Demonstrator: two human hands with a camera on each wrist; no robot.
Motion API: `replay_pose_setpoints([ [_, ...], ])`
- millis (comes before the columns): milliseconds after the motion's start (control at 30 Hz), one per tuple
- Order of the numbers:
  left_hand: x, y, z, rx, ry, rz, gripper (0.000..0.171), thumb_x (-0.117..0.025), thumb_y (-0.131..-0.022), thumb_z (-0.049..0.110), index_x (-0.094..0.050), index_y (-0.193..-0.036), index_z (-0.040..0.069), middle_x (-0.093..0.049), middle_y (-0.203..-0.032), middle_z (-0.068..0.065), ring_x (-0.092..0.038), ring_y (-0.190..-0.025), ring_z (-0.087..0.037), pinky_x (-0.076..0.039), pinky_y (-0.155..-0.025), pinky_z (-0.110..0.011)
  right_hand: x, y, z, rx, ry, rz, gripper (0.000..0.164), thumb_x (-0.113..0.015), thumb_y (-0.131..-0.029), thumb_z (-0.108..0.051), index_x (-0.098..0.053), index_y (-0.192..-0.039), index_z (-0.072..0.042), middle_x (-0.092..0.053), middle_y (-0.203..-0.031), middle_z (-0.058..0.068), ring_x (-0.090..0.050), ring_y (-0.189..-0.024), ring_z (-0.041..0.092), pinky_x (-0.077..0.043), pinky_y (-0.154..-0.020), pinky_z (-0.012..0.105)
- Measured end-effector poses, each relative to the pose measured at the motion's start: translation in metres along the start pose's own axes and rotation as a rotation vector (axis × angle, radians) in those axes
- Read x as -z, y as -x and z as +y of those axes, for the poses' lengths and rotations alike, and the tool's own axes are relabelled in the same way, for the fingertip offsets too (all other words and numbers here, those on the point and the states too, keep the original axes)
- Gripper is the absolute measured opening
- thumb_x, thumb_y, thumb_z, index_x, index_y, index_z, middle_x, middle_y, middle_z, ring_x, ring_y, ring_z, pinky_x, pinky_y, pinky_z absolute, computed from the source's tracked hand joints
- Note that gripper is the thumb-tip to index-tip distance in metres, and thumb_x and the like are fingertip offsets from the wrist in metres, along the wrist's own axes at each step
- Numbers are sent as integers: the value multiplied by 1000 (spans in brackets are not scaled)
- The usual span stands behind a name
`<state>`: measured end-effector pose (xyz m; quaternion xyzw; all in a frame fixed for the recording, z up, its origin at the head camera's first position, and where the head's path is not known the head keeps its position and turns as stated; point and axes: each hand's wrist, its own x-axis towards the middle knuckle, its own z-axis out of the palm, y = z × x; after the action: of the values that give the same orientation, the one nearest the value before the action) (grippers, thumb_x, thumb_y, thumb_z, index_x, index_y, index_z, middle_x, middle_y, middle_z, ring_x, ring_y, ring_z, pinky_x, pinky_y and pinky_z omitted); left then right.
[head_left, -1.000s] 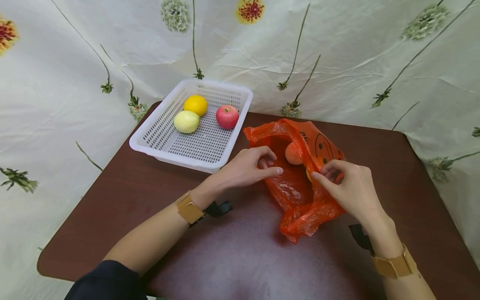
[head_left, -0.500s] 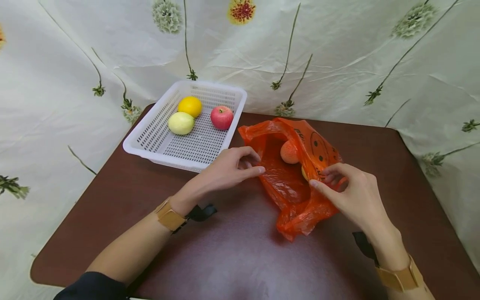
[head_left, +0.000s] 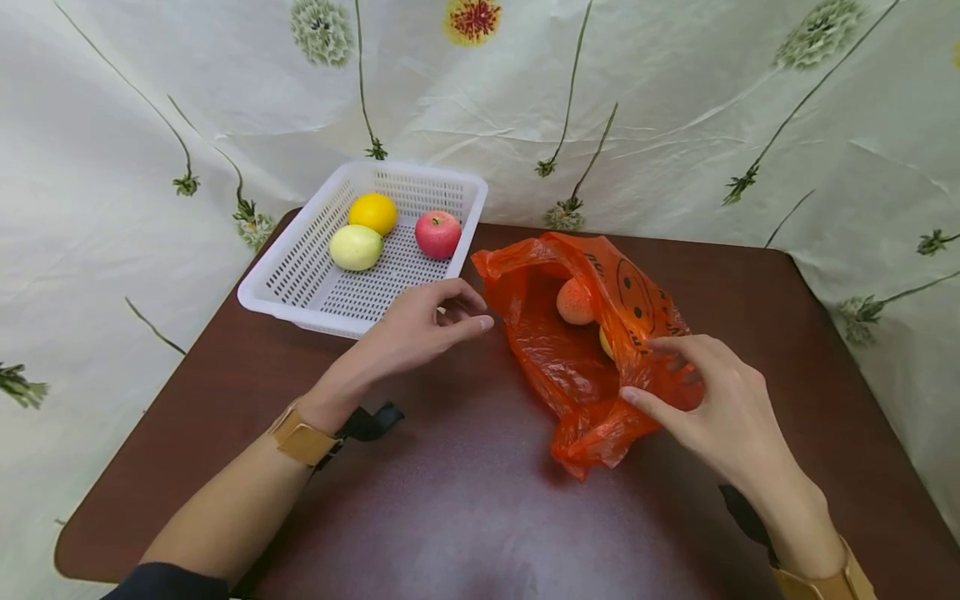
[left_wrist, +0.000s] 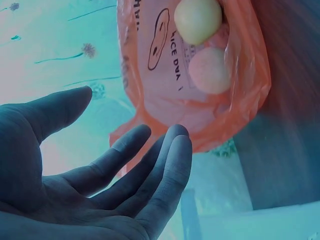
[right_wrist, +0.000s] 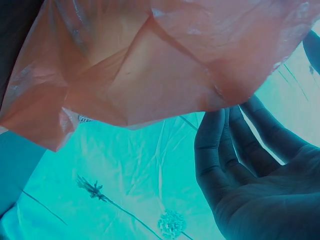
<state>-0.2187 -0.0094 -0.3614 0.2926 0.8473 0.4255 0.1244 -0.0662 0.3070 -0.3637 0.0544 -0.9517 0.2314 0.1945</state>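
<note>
An orange-red plastic bag (head_left: 555,358) lies on the table with its mouth open toward me. Inside are a round pinkish-orange fruit (head_left: 576,302) and a yellowish one (head_left: 606,342), partly hidden by the bag's edge; the left wrist view shows the pale yellow fruit (left_wrist: 198,21) more fully. My left hand (head_left: 416,325) hovers between bag and basket, fingers loosely bent, holding nothing. At the bag's right side is my right hand (head_left: 712,408), thumb and fingers spread apart. Its fingertips lie at the bag's edge in the right wrist view; whether they touch is hard to tell.
A white perforated basket (head_left: 330,323) stands at the back left of the brown table (head_left: 465,500). It holds a bright yellow fruit (head_left: 372,214), a pale yellow-green fruit (head_left: 356,247) and a red apple (head_left: 438,234). A flower-print cloth (head_left: 465,100) hangs behind.
My left hand has drawn away from the bag's mouth to the left. The right hand's thumb and fingers, earlier close together at the bag's edge, have parted. The bag keeps its shape.
</note>
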Motion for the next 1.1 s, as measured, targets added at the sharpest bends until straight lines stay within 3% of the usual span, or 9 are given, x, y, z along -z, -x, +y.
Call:
replay_pose_setpoints([
  [133, 7, 0, 0, -8, -6, 39, 26, -66, -83, 45, -63, -98, 24, -62, -90, 8, -57, -83, -10, -49, -72, -28, 5, 6, -2, 25, -9, -23, 66, -81, -65, -49, -60, -120, -22, -55, -117, -7, -53, -95, 14, -43, -70, 37],
  [267, 12, -3, 2, -21, -19, 88, 24, -66, -83, 43, -62, -96, 24, -62, -88, 7, -57, -80, -9, -49, -69, -27, 13, 12, -11, 56, -49, -61, 74, -83, -61, -49, -57, -125, -22, -50, -128, -5, -44, -117, 18, -40, -84, 45],
  [533, 19, -12, -3, -46, -55, 186, 27, -67, -83, 38, -63, -98, 15, -62, -87, 7, -57, -81, -9, -49, -72, -26, 22, 17, -35, 170, -104, -124, 81, -87, -55, -43, -56, -127, -20, -42, -137, 0, -41, -121, 22, -38, -89, 36],
  [667, 22, -17, -8, -33, -83, 240, 34, -68, -81, 43, -63, -99, 15, -61, -88, 7, -58, -78, -11, -49, -70, -26, 21, 16, -37, 231, -108, -130, 79, -88, -55, -38, -57, -126, -21, -40, -139, 2, -40, -123, 25, -38, -92, 39],
  [867, 25, -24, -8, -11, -83, 255, 49, -72, -74, 52, -59, -106, 17, -59, -98, 4, -60, -75, -13, -51, -66, -28, 13, 14, -35, 324, -117, -140, 77, -87, -58, -35, -57, -126, -20, -38, -141, 5, -34, -128, 30, -33, -95, 49],
  [1100, 23, -33, -5, -68, -93, 256, 52, -75, -73, 46, -58, -110, 13, -58, -97, 8, -59, -80, -13, -51, -65, -26, 1, 14, -29, 351, -137, -156, 65, -80, -69, -41, -57, -125, -19, -36, -143, 3, -26, -133, 32, -22, -103, 51],
])
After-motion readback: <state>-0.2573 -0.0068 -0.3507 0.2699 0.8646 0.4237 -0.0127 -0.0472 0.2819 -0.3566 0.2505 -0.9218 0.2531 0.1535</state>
